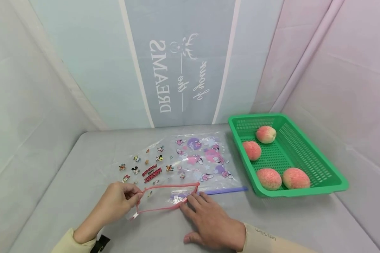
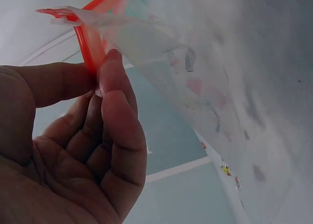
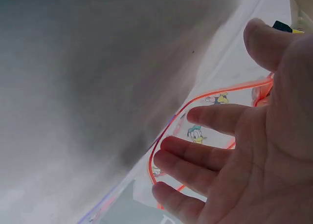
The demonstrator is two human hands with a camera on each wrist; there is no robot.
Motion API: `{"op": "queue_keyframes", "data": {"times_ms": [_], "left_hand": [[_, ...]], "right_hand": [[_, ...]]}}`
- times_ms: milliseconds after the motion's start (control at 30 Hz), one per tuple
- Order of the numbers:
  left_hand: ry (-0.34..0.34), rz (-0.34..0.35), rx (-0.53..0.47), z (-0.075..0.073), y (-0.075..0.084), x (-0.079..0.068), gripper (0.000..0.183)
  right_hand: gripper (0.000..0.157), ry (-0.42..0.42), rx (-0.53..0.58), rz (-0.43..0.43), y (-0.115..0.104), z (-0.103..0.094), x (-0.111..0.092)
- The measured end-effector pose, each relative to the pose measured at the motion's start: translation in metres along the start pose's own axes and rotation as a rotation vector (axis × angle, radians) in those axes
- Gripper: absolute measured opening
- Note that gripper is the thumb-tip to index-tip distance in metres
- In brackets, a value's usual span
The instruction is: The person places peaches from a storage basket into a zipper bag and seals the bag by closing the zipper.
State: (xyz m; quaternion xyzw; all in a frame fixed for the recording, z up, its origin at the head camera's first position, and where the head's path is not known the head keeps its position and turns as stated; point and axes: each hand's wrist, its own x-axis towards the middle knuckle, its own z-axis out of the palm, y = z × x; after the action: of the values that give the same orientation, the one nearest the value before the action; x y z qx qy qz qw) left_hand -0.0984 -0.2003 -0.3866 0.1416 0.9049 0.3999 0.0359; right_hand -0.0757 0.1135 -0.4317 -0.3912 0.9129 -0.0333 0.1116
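A clear zip bag point(image 1: 150, 174) printed with small cartoon figures lies on the table, its red-zip mouth spread apart and facing me. My left hand point(image 1: 118, 200) pinches the left end of that red zip between thumb and fingers, near the white slider point(image 1: 135, 215). In the left wrist view, the red edge point(image 2: 87, 48) rises from the pinch of the left hand point(image 2: 83, 141). My right hand point(image 1: 210, 219) has its fingers extended against the mouth's near edge at the right. In the right wrist view, the fingers of the right hand point(image 3: 264, 150) are straight, with the thumb apart.
A second clear bag point(image 1: 206, 158) with pink and purple prints and a purple zip point(image 1: 228, 190) lies partly under the first. To the right stands a green basket point(image 1: 316, 154) holding several peaches point(image 1: 296, 178). Fabric walls point(image 1: 190, 63) enclose the grey table point(image 1: 92, 158).
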Motion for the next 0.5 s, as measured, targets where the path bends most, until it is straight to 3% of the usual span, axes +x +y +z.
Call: {"op": "queue_keyframes", "data": {"times_ms": [267,500], "left_hand": [[-0.034,-0.032,0.035,0.003,0.005,0.003,0.020],[-0.045,-0.046,0.002,0.005,0.005,0.005,0.017]], "right_hand": [[0.082,0.180,-0.049,-0.031,0.001,-0.009,-0.011],[0.082,0.193,0.003,0.060,0.008,-0.032,-0.027]]}}
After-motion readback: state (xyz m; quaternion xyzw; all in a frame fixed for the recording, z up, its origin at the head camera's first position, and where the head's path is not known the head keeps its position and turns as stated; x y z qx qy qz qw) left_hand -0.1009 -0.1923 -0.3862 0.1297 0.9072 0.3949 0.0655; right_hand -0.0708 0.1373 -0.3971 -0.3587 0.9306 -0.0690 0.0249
